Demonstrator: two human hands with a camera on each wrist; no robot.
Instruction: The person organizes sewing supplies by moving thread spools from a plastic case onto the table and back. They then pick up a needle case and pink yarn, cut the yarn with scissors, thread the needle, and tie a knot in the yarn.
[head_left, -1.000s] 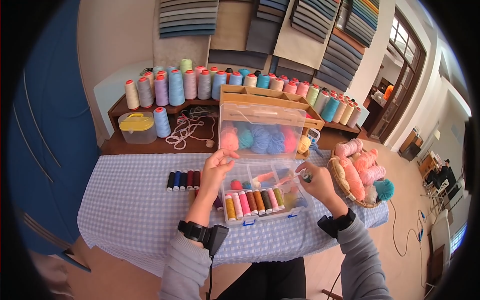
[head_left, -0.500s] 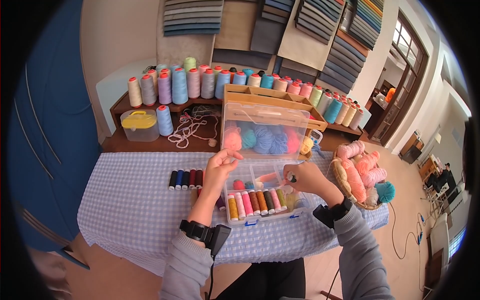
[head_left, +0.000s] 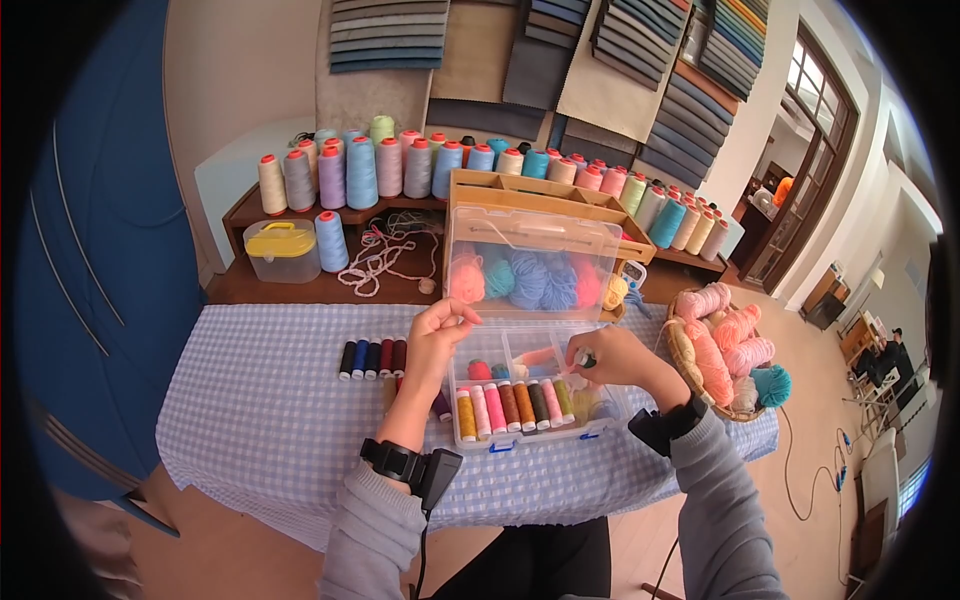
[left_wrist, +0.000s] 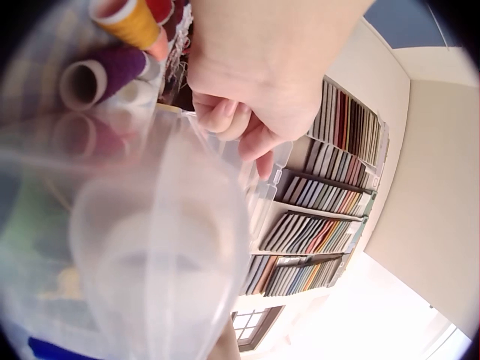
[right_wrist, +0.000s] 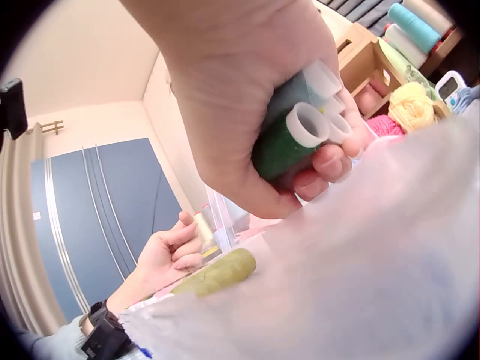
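A clear plastic organizer box (head_left: 470, 432) lies with its lid (head_left: 530, 225) raised. A row of thread spools (head_left: 508, 404) in several colours fills its front compartment. My right hand (head_left: 620, 355) is over the box's right side, its fingers curled round several thread spools. In the right wrist view, a green thread spool (right_wrist: 281, 154) shows in that grip, with a grey-blue one behind it. My left hand (head_left: 440, 340) hovers at the box's left edge, fingers loosely curled with nothing between them. Behind the front row, compartments hold small red and teal yarn pieces (head_left: 485, 369).
Left of the box, dark thread spools (head_left: 372, 359) stand on the checked tablecloth (head_left: 260, 400). A basket of yarn (head_left: 715, 345) sits at the right. Behind are a yellow-lidded container (head_left: 280, 255), a wooden organizer (head_left: 550, 195) and a shelf of thread cones (head_left: 390, 168).
My right hand has moved left and inward over the box, still gripping the spools, and then stayed nearly still. My left hand has barely moved.
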